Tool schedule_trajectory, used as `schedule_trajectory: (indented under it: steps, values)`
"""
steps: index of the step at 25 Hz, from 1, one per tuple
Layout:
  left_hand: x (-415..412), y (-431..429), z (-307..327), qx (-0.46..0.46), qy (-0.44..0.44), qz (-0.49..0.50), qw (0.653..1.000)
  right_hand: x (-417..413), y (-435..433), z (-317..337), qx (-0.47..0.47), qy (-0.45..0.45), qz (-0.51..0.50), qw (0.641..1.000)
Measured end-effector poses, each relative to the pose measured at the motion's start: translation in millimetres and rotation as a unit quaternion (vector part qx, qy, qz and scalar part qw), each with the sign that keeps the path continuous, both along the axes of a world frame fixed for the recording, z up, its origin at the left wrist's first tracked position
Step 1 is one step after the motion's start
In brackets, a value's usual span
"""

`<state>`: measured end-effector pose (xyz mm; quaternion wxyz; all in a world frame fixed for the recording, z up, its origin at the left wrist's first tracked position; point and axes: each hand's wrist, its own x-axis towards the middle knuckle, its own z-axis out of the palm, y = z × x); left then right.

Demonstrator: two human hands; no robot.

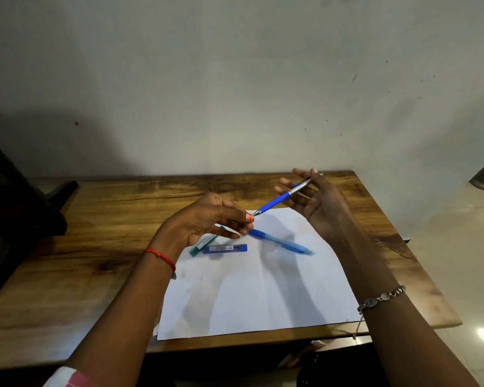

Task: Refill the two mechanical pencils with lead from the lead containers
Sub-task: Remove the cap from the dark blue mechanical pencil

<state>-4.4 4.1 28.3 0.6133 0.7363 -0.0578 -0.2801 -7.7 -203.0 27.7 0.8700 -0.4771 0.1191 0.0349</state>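
My right hand [316, 201] holds a blue and silver mechanical pencil [284, 197] above the table, its tip slanting down to the left. The fingertips of my left hand [207, 219] meet at that tip. Whether they pinch a lead is too small to tell. A second, lighter blue pencil [281, 242] lies on the white paper sheet [257, 289]. Two lead containers lie beside it: a green one [203, 244], partly under my left hand, and a dark blue one [225, 248].
The wooden table [67, 261] stands against a pale wall. A dark piece of furniture [14, 213] sits at the left edge. The table's right edge drops to a tiled floor [458, 261].
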Motion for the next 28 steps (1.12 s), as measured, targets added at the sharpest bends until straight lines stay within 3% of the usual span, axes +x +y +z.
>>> schedule_trajectory:
  steps: [5,8,13,17,28]
  values:
    - [-1,-6,4,0.033,-0.038,-0.022,0.998,-6,17,0,-0.002,-0.017,0.046,0.999]
    - [-3,-13,7,0.009,-0.044,0.002,0.999,-11,38,0,-0.013,-0.029,0.062,0.998]
    - [-5,-8,8,-0.028,-0.013,0.028,0.999,-17,53,0,-0.138,-0.024,0.097,0.985]
    - [-4,-7,9,-0.021,0.000,0.039,0.999,-12,43,-1,-0.241,-0.014,0.029,0.970]
    - [-3,-10,9,-0.034,0.016,0.028,0.999,-16,35,1,-0.257,-0.019,-0.067,0.964]
